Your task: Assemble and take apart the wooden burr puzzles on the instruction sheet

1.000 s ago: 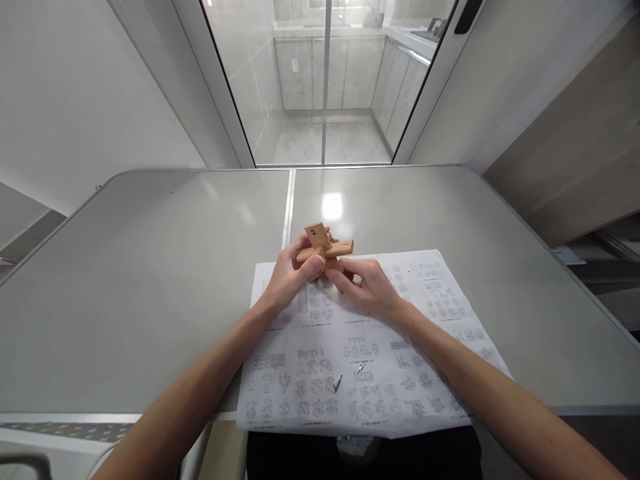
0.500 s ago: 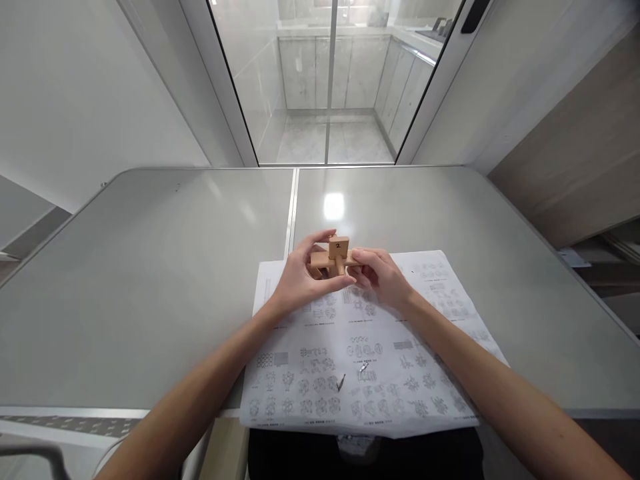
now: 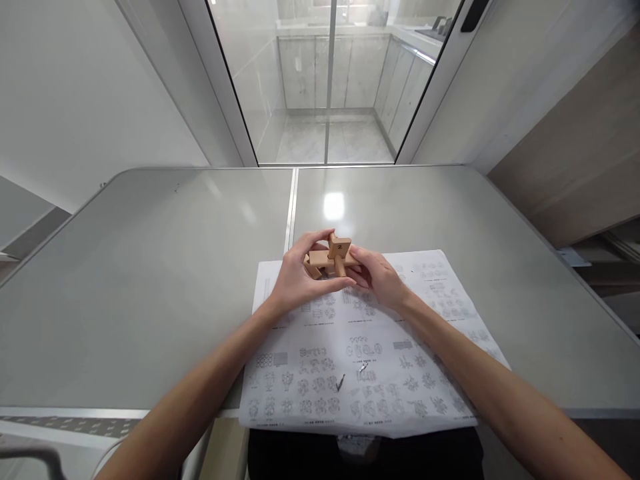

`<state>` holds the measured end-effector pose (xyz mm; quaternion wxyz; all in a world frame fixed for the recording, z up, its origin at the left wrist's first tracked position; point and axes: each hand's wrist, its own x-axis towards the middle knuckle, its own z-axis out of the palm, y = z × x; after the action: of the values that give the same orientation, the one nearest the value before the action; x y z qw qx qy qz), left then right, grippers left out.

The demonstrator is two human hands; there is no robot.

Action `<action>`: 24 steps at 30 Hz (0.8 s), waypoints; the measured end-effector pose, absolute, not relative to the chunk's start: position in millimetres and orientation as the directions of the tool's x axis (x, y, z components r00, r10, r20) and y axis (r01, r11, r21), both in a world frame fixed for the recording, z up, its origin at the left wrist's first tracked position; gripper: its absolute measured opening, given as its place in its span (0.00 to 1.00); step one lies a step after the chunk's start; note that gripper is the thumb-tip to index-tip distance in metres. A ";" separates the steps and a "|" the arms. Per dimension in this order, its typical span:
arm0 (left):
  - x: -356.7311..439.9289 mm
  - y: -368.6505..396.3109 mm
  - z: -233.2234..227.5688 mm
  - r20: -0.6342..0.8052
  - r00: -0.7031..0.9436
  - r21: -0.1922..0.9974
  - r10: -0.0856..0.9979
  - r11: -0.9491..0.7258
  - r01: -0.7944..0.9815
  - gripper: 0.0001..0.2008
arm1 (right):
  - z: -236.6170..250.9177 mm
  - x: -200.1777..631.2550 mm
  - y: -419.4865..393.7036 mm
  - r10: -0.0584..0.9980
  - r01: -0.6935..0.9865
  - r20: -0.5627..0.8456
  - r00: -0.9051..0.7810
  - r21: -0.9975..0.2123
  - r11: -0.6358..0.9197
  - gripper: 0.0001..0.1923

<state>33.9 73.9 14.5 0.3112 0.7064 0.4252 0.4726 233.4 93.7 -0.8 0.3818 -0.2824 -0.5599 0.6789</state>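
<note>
A wooden burr puzzle (image 3: 330, 259) of crossed light-brown bars is held just above the far edge of a printed sheet (image 3: 360, 353). One upright bar bears a black "2" on its top end. My left hand (image 3: 297, 280) grips the puzzle from the left, thumb below and fingers curled over the top. From the right, my right hand (image 3: 380, 277) pinches the puzzle with its fingertips. Parts of the puzzle are hidden behind my fingers.
The grey table (image 3: 150, 280) has a metal seam (image 3: 290, 207) running away from me down its middle. The sheet of puzzle diagrams overhangs the near table edge. A glass sliding door (image 3: 327, 80) stands behind the table, and a wooden panel (image 3: 575, 153) at right.
The puzzle has been turned in my hands: the bar marked "2" went from tilted left to upright near the middle. My right hand rose from the sheet to grip the puzzle.
</note>
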 end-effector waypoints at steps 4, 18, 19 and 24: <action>34.7 72.9 16.1 0.428 0.175 0.830 0.886 -0.463 0.311 0.38 | -0.2 232.0 93.3 0.849 -0.252 0.039 -0.528 -0.961 -0.113 0.31; 38.4 74.6 2.8 0.321 0.126 0.932 0.939 -0.337 0.131 0.24 | -0.9 237.7 100.2 0.765 -0.474 -0.011 -0.644 -0.780 -0.409 0.20; 39.0 74.4 3.3 0.331 0.118 0.925 0.936 -0.346 0.156 0.21 | -0.8 238.1 100.7 0.769 -0.483 -0.003 -0.640 -0.776 -0.405 0.20; 40.8 71.5 6.9 0.395 0.234 0.811 0.889 -0.456 0.366 0.11 | -0.8 238.6 101.5 0.766 -0.488 -0.005 -0.643 -0.768 -0.414 0.20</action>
<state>40.8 71.5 6.9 0.2941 0.7282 0.4306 0.4447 238.6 101.5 -0.8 0.3817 -0.1813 -0.3836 0.8211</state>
